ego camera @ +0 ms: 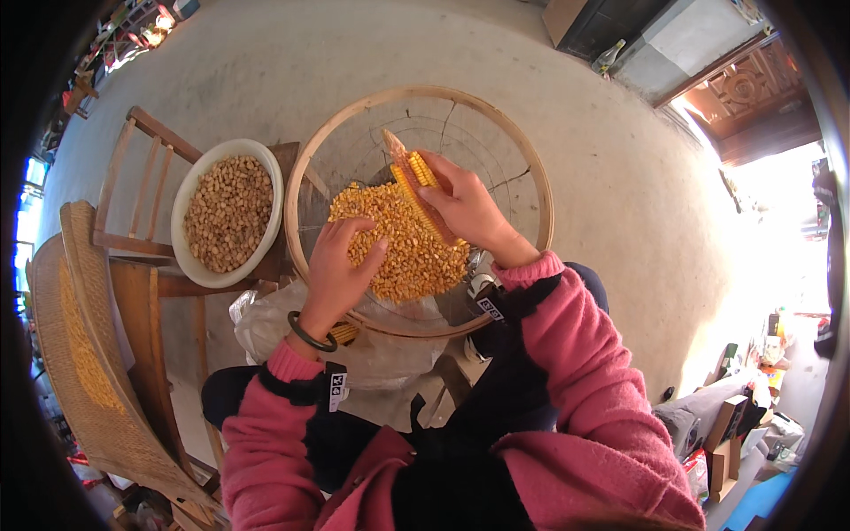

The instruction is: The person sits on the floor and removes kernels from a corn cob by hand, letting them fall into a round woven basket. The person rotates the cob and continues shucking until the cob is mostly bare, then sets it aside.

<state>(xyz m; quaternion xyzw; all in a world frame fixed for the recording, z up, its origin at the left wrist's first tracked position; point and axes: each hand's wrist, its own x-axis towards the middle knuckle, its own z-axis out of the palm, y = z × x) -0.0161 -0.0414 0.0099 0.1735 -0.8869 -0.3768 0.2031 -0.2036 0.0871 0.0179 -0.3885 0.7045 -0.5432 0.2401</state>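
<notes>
A round sieve with a wooden rim (pixel 546 199) lies before me, a heap of loose yellow corn kernels (pixel 398 259) spread on its bottom. My right hand (pixel 465 202) is closed on a partly shelled corn cob (pixel 428 211), whose bare pinkish tip points up and to the left; a shorter piece with kernels sits against it under my fingers. Just over the left part of the heap is my left hand (pixel 345 262), fingers apart and curved, holding nothing that I can see. A dark bangle (pixel 311 335) circles the left wrist.
Left of the sieve, a white basin (pixel 180 229) of light-brown nuts or beans rests on a wooden chair (pixel 136 242). A woven tray (pixel 99 372) with small yellow grains stands further left. Below the sieve are a clear plastic bag (pixel 262 325) and an unshelled cob (pixel 344 333).
</notes>
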